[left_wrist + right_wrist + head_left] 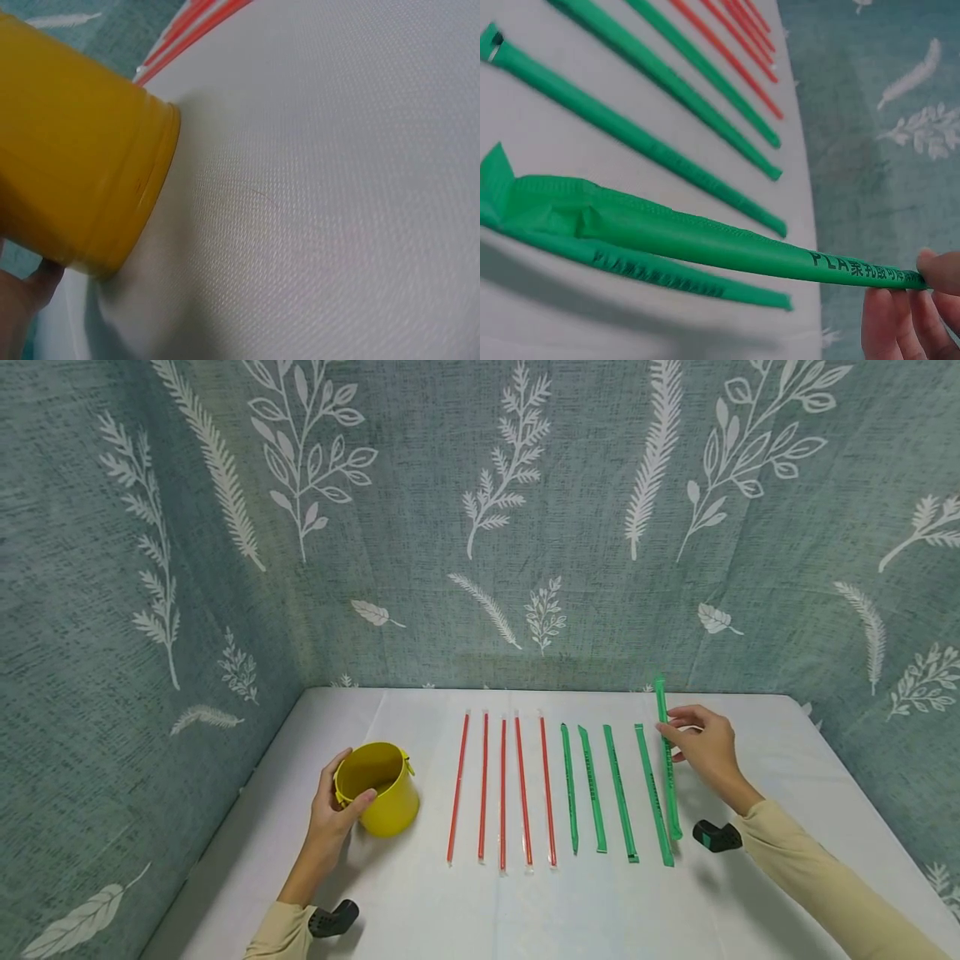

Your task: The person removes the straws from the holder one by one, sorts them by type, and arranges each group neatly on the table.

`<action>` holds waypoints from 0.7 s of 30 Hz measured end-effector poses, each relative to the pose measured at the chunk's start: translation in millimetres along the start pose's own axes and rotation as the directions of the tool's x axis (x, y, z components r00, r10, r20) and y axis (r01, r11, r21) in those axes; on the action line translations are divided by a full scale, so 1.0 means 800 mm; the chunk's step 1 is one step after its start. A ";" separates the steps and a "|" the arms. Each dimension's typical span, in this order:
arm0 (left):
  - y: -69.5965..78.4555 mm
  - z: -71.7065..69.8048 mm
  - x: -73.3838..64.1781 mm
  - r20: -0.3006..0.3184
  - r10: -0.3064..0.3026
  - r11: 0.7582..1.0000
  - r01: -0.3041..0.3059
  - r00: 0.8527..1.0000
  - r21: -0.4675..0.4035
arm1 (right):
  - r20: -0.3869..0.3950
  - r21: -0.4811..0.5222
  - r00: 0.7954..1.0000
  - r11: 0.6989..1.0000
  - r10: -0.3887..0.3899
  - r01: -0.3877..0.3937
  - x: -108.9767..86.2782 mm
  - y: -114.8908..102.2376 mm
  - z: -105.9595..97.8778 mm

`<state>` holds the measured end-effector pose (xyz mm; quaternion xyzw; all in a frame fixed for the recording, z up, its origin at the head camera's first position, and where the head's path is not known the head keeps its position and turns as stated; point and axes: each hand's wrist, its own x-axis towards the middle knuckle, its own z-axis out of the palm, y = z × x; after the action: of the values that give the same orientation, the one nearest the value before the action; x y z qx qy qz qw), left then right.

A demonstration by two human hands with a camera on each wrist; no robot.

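Observation:
My left hand (330, 818) grips a small yellow bucket (393, 810) by its side, the thumb at the rim. The bucket's mouth faces up and its base shows close to the table in the left wrist view. My right hand (708, 747) pinches a straw in a green paper wrapper (675, 232) between thumb and fingers, near its far end. Printed letters run along this wrapper. The held straw hangs above the table, beside and partly over another green-wrapped straw (655, 797) that lies there.
Several red straws in clear wrappers (503, 793) lie side by side mid-table, with more green-wrapped straws (592, 789) to their right. The white-covered table (465, 918) ends at a leaf-patterned cloth (585, 610). A black wrist camera (716, 836) sits at the right sleeve, another (333, 918) at the left.

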<state>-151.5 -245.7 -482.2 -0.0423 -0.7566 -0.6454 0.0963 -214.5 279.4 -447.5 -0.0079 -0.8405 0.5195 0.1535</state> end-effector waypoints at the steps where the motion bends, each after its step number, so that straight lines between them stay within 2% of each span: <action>1: 0.000 0.000 0.000 0.003 0.000 1.000 0.000 1.000 -0.002 | 0.001 0.008 1.000 1.000 0.007 -0.007 0.001 0.007 0.000; 3: 0.000 0.000 0.000 0.011 0.005 1.000 -0.005 1.000 -0.007 | -0.019 0.011 0.999 0.999 0.036 -0.036 0.003 0.022 0.000; 9: -0.002 0.001 0.000 0.021 0.011 1.000 -0.011 1.000 -0.020 | -0.023 -0.025 0.999 0.999 0.039 -0.039 -0.001 0.048 -0.001; 13: -0.002 0.000 0.000 0.019 0.006 1.000 -0.005 1.000 -0.025 | -0.017 -0.054 0.999 0.998 0.044 -0.044 -0.008 0.049 -0.002; 16: -0.001 0.001 0.000 0.026 -0.002 1.000 0.003 1.000 -0.028 | -0.005 -0.083 0.997 0.994 0.075 -0.075 -0.012 0.044 -0.004; 18: 0.000 0.002 0.001 0.033 -0.006 1.000 0.007 0.999 -0.027 | -0.007 -0.120 0.995 0.988 0.095 -0.095 -0.012 0.047 -0.004; 21: 0.002 0.003 0.001 0.041 -0.011 1.000 0.011 0.999 -0.020 | -0.011 -0.219 0.997 0.973 0.070 -0.071 -0.014 0.055 -0.003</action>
<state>-152.1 -243.5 -481.0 -0.0522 -0.7520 -0.6525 0.0770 -209.9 299.7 -487.8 -0.0556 -0.8917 0.4286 0.1346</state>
